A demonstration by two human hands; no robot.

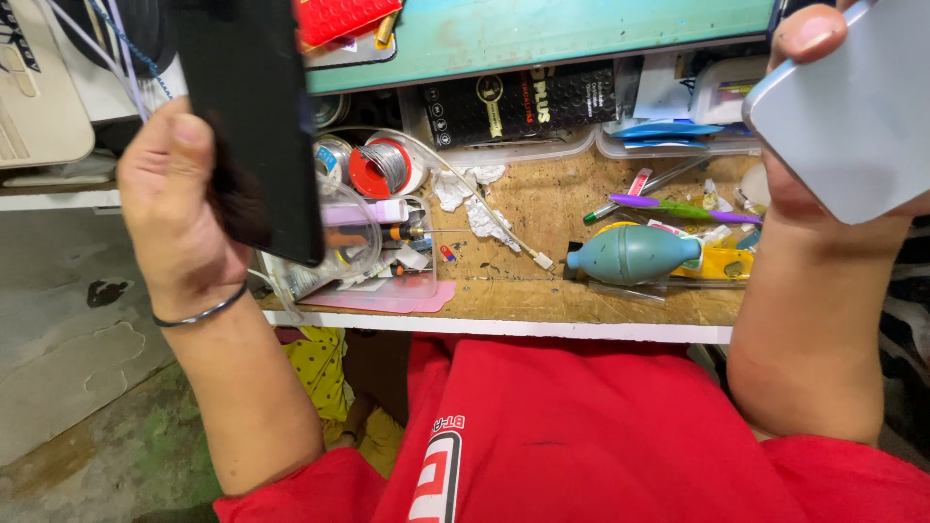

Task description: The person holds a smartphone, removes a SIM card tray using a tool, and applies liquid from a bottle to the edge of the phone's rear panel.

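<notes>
From the head view, the left hand [179,208] gripped a black screen panel [254,116] upright above the bench [542,295], while the right hand [823,116] clamped the pale phone back [857,107]. The parts were held apart, mid-inspection by my reading; rejoining them would need careful edge alignment.

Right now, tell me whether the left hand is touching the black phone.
Touching. The head view shows the left hand gripping the black phone, thumb along its edge and palm behind it.
</notes>
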